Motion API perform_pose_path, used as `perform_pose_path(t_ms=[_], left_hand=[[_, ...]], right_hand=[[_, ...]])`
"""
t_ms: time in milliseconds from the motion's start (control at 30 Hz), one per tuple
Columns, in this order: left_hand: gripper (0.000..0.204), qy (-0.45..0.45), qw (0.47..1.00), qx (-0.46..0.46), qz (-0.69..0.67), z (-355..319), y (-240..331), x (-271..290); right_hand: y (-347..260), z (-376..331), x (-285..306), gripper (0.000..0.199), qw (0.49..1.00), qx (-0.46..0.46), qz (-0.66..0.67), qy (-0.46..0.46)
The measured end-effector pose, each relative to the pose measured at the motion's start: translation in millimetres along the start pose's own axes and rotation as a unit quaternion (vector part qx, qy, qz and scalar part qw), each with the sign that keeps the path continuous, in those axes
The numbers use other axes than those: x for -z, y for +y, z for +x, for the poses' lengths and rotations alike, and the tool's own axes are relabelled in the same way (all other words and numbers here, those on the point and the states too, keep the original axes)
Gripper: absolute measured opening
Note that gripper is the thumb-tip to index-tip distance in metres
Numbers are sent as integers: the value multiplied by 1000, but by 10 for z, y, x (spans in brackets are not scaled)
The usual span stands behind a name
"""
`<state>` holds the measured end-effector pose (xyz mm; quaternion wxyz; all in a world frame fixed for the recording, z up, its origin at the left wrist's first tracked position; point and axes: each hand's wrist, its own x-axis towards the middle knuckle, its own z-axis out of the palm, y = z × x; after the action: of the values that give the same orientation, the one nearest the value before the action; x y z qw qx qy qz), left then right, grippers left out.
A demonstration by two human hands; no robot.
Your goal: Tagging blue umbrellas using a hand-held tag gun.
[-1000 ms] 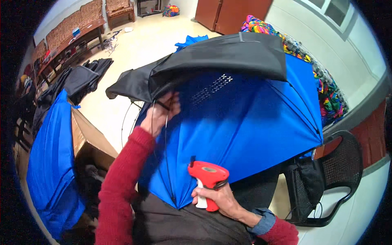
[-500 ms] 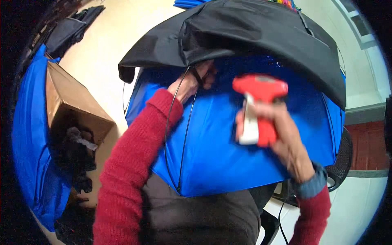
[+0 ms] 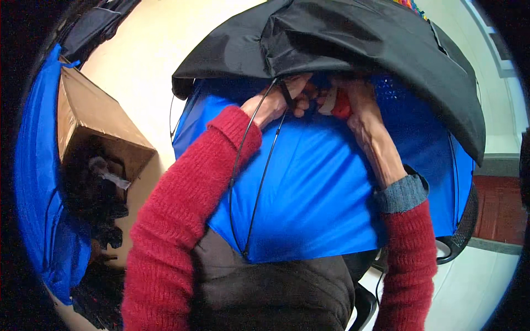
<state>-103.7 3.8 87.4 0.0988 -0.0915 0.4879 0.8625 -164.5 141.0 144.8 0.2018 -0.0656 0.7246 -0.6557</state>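
Note:
A part-open umbrella lies across my lap, its blue canopy layer [image 3: 314, 204] toward me and its black fabric layer [image 3: 353, 49] folded over the far side. Thin black ribs [image 3: 258, 193] run down to a point at the near edge. My left hand [image 3: 276, 103] reaches under the black layer's edge, fingers curled. A short dark strap crosses it; what it pinches is hidden. My right hand [image 3: 364, 113] is closed round a red-and-white tagging gun [image 3: 340, 105], close beside the left fingers. The gun's upper part is hidden under the black fabric.
On the left, an open cardboard box [image 3: 102, 110] holds dark items and clear plastic. Blue fabric [image 3: 36, 182] hangs beside it. Black folded fabric [image 3: 94, 30] lies at the far left on a pale surface. A black chair part [image 3: 464, 220] shows at the right.
My right hand has carried the tagging gun away from me, up to the left hand under the black fabric. The umbrella and left hand have shifted slightly right in view.

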Motion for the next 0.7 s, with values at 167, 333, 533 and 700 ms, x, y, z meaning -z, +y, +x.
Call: perform_pose_path(t_ms=[167, 333, 533, 700], left_hand=[[43, -67, 998, -11, 6, 53, -46, -14], [45, -59, 997, -10, 40, -15, 6, 2], [46, -59, 996, -66, 19, 96, -154, -13], [44, -10, 999, -47, -18, 27, -133, -90]], right_hand=[[-83, -249, -25, 19, 996, -54, 65, -24], [-53, -412, -172, 21, 991, -34, 130, 8], [-4, -407, 14, 21, 998, -8, 15, 55], [-96, -341, 68, 21, 999, 1, 46, -12]])
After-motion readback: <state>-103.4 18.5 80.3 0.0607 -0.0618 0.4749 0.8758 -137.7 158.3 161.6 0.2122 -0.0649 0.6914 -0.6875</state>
